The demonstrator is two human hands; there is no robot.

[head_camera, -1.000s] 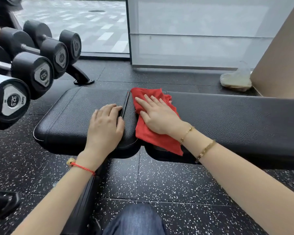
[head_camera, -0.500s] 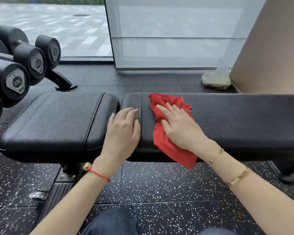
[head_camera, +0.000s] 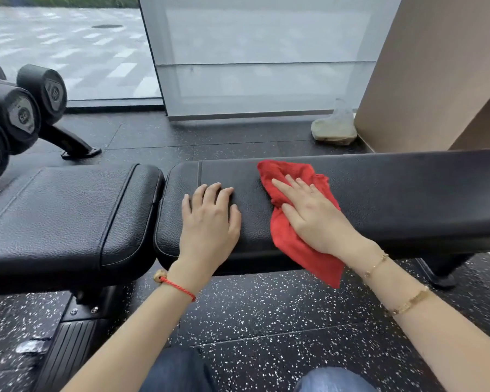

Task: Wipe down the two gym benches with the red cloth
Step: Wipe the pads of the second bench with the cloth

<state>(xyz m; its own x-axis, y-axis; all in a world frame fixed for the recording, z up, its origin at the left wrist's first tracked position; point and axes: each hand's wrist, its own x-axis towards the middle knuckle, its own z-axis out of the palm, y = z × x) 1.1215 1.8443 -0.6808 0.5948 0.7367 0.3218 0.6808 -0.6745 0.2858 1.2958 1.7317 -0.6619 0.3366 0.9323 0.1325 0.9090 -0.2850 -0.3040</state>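
- The red cloth (head_camera: 294, 222) lies crumpled on the long back pad (head_camera: 379, 193) of the gym bench, its near corner hanging over the front edge toward the floor.
- The right hand (head_camera: 311, 213) lies flat on the cloth, fingers straight and spread, pressing it to the padded surface.
- The left hand (head_camera: 210, 219) rests palm-down on the same pad just beside the cloth, fingers loosely bent and holding nothing, near the gap to the seat pad (head_camera: 68, 210).
- The cloth looks light, soft and limp, so it will likely bunch under a push. A flat palm across its middle should drag it best.
- The pad looks like grained vinyl, firm and wipeable.
- Dumbbells (head_camera: 20, 108) sit on a rack at the left.
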